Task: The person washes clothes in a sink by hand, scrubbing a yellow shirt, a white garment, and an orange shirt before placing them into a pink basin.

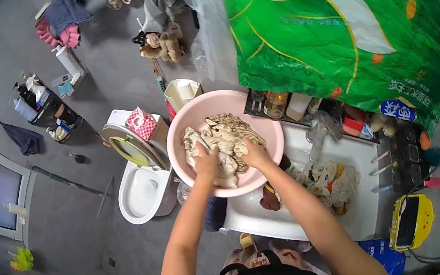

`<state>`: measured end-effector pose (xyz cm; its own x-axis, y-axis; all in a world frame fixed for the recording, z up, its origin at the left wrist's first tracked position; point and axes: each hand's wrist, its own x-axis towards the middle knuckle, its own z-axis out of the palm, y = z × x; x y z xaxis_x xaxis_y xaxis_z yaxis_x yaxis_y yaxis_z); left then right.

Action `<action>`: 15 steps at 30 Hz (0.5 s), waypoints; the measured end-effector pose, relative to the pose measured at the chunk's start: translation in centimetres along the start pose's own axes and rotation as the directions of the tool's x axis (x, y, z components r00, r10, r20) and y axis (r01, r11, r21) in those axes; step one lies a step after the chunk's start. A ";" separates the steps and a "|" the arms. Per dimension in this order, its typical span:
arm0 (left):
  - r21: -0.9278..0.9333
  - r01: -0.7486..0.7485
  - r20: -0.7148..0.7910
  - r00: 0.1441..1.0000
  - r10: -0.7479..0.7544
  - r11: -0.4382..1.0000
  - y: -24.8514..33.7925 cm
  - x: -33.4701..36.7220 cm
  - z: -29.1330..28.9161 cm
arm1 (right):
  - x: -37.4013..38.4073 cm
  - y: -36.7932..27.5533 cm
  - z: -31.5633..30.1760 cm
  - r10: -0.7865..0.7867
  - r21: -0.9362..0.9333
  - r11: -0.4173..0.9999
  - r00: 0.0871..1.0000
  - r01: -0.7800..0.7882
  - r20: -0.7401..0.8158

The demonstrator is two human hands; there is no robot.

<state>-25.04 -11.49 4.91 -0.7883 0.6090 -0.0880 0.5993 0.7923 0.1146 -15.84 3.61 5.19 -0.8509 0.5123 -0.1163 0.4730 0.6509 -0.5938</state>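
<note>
Toilet (139, 194) with its lid up stands left of a round pink basin (273, 133), which sits over the left end of a white tub (250, 212) and holds a heap of beige cloth (225, 141). Inside the basin, the person's left hand (207, 163) lies on the cloth, fingers spread apart; the right hand (255, 153) presses into it, though whether its fingers grip cannot be told. Farther right, colourful laundry (332, 182) lies in the tub, and green plastic (289, 32) spreads across the upper right.
</note>
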 end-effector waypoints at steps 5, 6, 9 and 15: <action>-0.068 -0.026 0.007 1.000 0.026 0.997 -0.1 0.4 -1.1 | 1.8 -0.2 2.0 0.236 -0.196 0.953 0.972 -0.229 0.012; -0.114 -0.006 0.009 1.000 0.007 0.993 0.0 0.2 -1.6 | 2.2 -0.2 1.8 0.231 -0.208 0.956 0.968 -0.206 0.102; -0.296 0.036 -0.094 0.993 -0.066 0.955 -0.6 0.1 -1.9 | 2.7 -0.7 0.7 0.243 -0.190 0.960 0.951 -0.208 0.191; -0.649 -0.204 -0.456 0.875 -0.160 0.733 -3.1 0.4 -2.7 | 0.7 -2.0 -2.7 0.157 0.703 0.675 0.975 -0.223 0.159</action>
<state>-27.58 -13.76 7.24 -0.8496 0.3890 0.3560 0.5097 0.4325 0.7437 -16.76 4.20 8.43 -0.7916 0.5124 -0.3330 0.3484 -0.0692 -0.9348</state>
